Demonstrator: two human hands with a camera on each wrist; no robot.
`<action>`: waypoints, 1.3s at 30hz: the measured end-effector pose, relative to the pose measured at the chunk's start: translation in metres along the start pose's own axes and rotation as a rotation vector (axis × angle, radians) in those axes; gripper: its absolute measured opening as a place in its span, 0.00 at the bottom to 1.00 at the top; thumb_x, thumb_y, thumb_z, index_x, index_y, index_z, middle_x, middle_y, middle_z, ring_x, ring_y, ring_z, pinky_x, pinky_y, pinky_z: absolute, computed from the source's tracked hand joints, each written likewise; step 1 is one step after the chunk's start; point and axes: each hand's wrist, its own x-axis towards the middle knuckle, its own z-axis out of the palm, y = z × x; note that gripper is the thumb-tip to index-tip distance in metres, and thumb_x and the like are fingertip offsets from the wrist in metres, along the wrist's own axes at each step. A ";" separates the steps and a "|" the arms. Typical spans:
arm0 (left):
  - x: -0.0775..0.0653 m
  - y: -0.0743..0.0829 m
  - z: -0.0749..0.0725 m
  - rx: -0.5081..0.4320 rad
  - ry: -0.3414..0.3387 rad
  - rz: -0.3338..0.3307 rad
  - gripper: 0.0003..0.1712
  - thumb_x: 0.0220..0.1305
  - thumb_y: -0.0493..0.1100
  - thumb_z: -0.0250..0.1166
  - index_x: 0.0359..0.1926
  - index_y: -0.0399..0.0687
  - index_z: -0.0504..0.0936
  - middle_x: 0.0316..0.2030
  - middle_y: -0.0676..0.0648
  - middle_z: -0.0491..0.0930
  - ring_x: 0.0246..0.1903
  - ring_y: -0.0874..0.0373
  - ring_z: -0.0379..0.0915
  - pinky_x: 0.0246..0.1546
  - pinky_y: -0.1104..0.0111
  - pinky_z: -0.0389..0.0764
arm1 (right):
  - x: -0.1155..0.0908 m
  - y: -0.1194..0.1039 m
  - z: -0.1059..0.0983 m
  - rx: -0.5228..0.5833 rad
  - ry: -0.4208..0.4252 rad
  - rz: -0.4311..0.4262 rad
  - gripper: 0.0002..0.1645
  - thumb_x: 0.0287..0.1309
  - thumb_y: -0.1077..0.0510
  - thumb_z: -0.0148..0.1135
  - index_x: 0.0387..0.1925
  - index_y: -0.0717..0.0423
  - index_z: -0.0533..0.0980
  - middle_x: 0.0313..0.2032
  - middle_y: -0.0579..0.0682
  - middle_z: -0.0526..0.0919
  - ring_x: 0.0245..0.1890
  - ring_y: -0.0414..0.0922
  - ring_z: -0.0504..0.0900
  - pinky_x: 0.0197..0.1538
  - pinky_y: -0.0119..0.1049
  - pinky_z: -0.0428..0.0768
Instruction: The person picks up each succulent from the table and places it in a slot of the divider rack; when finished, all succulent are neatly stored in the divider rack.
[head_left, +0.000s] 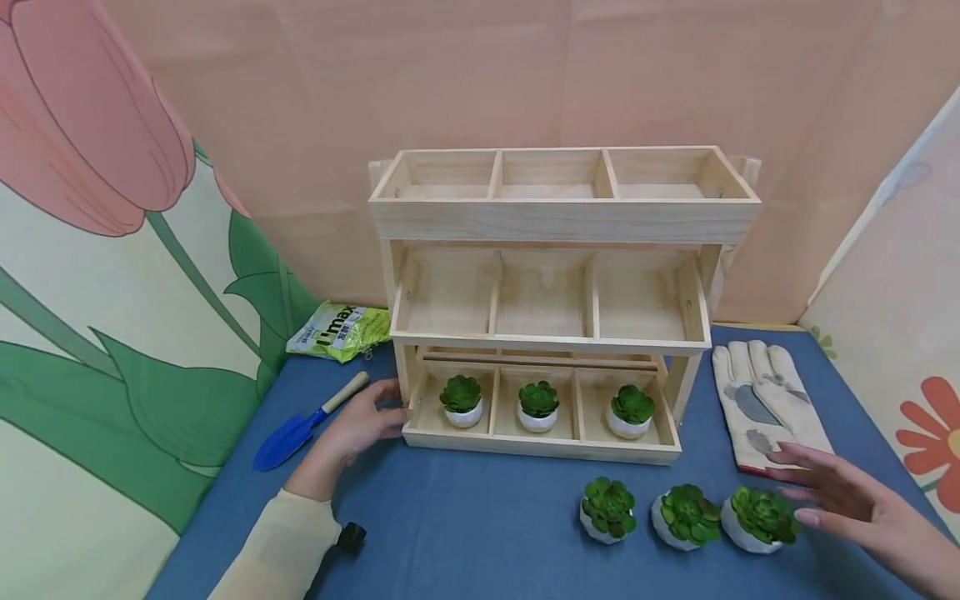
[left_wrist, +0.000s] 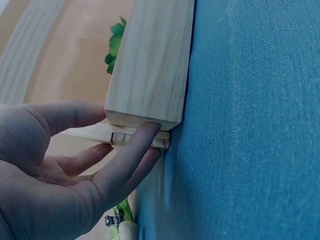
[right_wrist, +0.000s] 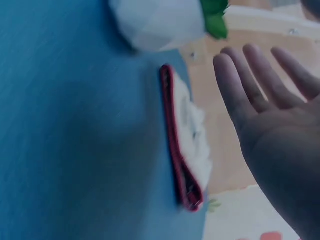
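A three-tier wooden planter shelf (head_left: 562,221) stands on a blue cloth, each tier split into three compartments. Each bottom-tier compartment holds a green succulent in a white pot, on the left (head_left: 462,421), in the middle (head_left: 538,421) and on the right (head_left: 628,427). My left hand (head_left: 372,421) holds the bottom tray's left front corner; in the left wrist view its thumb and fingers lie around the tray end (left_wrist: 147,80). My right hand (head_left: 847,500), its fingers spread, hovers beside the rightmost potted succulent (head_left: 753,542) of three on the cloth. Nothing is in that hand.
Two more potted succulents, one at the left (head_left: 600,533) and one in the middle (head_left: 675,542), stand in front of the shelf. White work gloves (head_left: 757,392) lie to its right. A blue trowel (head_left: 281,442) and a green-yellow bag (head_left: 345,333) lie to its left.
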 end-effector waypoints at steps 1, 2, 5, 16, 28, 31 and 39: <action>0.000 0.000 0.000 -0.002 -0.001 0.002 0.41 0.76 0.39 0.65 0.82 0.35 0.57 0.79 0.28 0.61 0.70 0.29 0.74 0.59 0.49 0.90 | 0.000 0.005 0.000 0.018 -0.019 -0.005 0.47 0.78 0.59 0.60 0.86 0.47 0.47 0.64 0.08 0.60 0.56 0.14 0.75 0.48 0.26 0.87; 0.001 0.000 0.000 -0.004 -0.001 0.003 0.41 0.76 0.39 0.65 0.82 0.35 0.57 0.79 0.28 0.61 0.70 0.29 0.74 0.59 0.49 0.90 | 0.000 0.009 -0.001 0.033 -0.038 -0.011 0.47 0.78 0.60 0.59 0.86 0.47 0.46 0.65 0.08 0.60 0.58 0.13 0.74 0.49 0.25 0.87; 0.002 -0.001 0.000 -0.003 0.002 0.006 0.41 0.76 0.38 0.65 0.82 0.34 0.57 0.79 0.28 0.60 0.69 0.29 0.75 0.59 0.48 0.90 | 0.001 0.021 -0.004 0.093 -0.123 -0.023 0.47 0.79 0.62 0.57 0.86 0.46 0.45 0.68 0.09 0.59 0.61 0.11 0.69 0.52 0.23 0.85; 0.003 -0.001 0.000 0.011 0.012 0.001 0.42 0.76 0.38 0.65 0.82 0.34 0.56 0.80 0.27 0.59 0.70 0.29 0.74 0.59 0.48 0.90 | 0.010 0.035 -0.007 0.212 -0.361 -0.009 0.46 0.80 0.63 0.52 0.87 0.39 0.43 0.69 0.08 0.62 0.64 0.10 0.66 0.57 0.19 0.79; 0.003 0.000 0.000 0.003 0.002 -0.005 0.41 0.76 0.38 0.64 0.82 0.34 0.56 0.79 0.28 0.59 0.71 0.29 0.73 0.60 0.48 0.89 | 0.015 0.031 0.004 0.194 -0.363 -0.089 0.48 0.74 0.65 0.60 0.85 0.59 0.46 0.71 0.11 0.62 0.64 0.07 0.61 0.56 0.16 0.77; 0.002 -0.001 0.001 0.003 0.002 -0.008 0.41 0.77 0.38 0.64 0.82 0.34 0.56 0.79 0.28 0.60 0.71 0.28 0.73 0.59 0.48 0.89 | 0.015 0.031 0.007 0.188 -0.366 -0.077 0.47 0.73 0.65 0.62 0.83 0.60 0.49 0.68 0.11 0.63 0.62 0.07 0.62 0.56 0.16 0.78; 0.001 -0.001 0.001 0.000 0.000 -0.002 0.40 0.76 0.38 0.64 0.81 0.33 0.57 0.78 0.27 0.60 0.70 0.28 0.74 0.59 0.48 0.89 | 0.017 0.031 0.010 0.241 -0.382 -0.107 0.39 0.72 0.69 0.60 0.79 0.63 0.56 0.66 0.13 0.67 0.60 0.13 0.66 0.55 0.17 0.79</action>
